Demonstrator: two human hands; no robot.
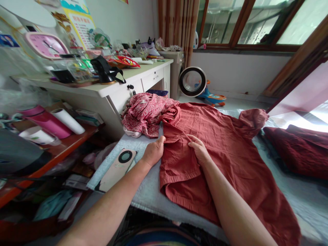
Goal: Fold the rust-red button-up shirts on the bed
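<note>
A rust-red shirt (230,160) lies spread over a pale blue cloth (143,191), its near left side folded inward. My left hand (155,150) pinches the outer edge of that fold. Some way to the right, my right hand (198,148) grips the same folded fabric between thumb and fingers. One short sleeve (253,121) lies out at the far right; the other is bunched near the pink patterned cloth (146,112). Left of my left hand lies a phone (118,171) with a round black camera ring.
Folded dark red fabric (298,150) sits at the right. A cluttered desk (89,87) stands at the left, above an orange shelf (74,147) with a pink bottle (44,119). Beyond are a white-rimmed round appliance door (192,82) and a blue ride-on toy (212,97).
</note>
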